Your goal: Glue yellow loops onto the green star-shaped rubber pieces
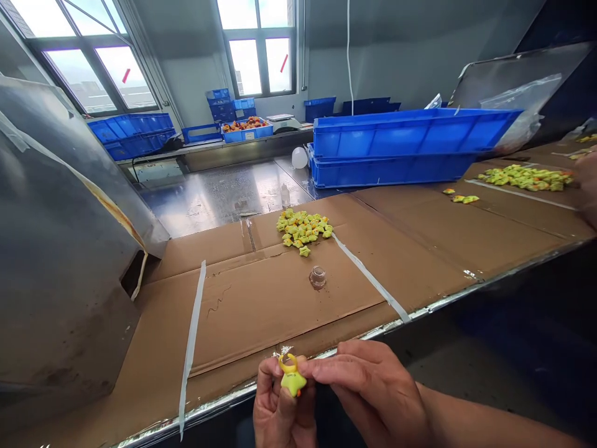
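Note:
A small yellow-green star-shaped toy ring (pixel 293 382), with a yellow open band at its top and an orange spot low on one side, is held up near the table's front edge. My left hand (pixel 280 404) pinches it between thumb and fingers. From the right, the closed fingers of my right hand (pixel 368 386) meet it at the band; their tips are partly hidden. Beyond my hands, a small clear cup (pixel 318 277) stands on the cardboard. A pile of similar yellow-green stars (pixel 303 228) lies farther back.
White tape strips (pixel 192 345) mark the cardboard (pixel 261 305). Stacked blue crates (pixel 401 143) stand behind at right, near another star pile (pixel 525 178). A metal housing (pixel 60 261) rises at left. Part of another person's hand (pixel 586 180) shows at the far right.

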A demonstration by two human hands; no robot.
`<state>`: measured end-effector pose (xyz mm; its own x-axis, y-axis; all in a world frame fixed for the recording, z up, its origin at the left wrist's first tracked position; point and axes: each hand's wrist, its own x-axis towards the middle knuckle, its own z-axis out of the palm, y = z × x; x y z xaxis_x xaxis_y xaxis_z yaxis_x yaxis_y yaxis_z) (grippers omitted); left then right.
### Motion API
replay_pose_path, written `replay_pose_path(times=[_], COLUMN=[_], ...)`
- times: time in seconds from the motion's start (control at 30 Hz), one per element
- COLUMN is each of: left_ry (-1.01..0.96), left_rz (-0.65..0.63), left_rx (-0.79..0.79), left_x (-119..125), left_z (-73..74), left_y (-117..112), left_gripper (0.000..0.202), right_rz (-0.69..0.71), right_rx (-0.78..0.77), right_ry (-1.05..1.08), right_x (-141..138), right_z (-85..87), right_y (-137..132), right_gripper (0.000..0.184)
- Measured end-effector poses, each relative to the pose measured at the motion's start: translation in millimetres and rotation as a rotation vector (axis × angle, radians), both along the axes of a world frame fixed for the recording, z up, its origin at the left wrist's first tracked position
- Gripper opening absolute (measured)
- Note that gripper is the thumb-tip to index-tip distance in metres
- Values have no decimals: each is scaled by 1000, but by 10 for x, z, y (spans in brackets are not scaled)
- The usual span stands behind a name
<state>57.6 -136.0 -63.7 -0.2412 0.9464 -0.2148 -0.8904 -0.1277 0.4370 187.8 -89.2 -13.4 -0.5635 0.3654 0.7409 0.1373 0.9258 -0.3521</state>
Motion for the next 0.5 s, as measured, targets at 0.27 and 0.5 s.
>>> replay_pose_path(times=[0.27, 0.5], left_ry=[161, -40], left_rz=[35, -285], left_rx=[23, 28], left_x=[52, 51], left_z=[6, 49], left_y=[-12, -35], left_gripper=[38, 33], right_rz=[134, 425], right_rx=[-447, -990], right_ry=[223, 312], right_x=[39, 44], right_z=[-6, -80], right_y=[57, 129], right_gripper=[23, 17])
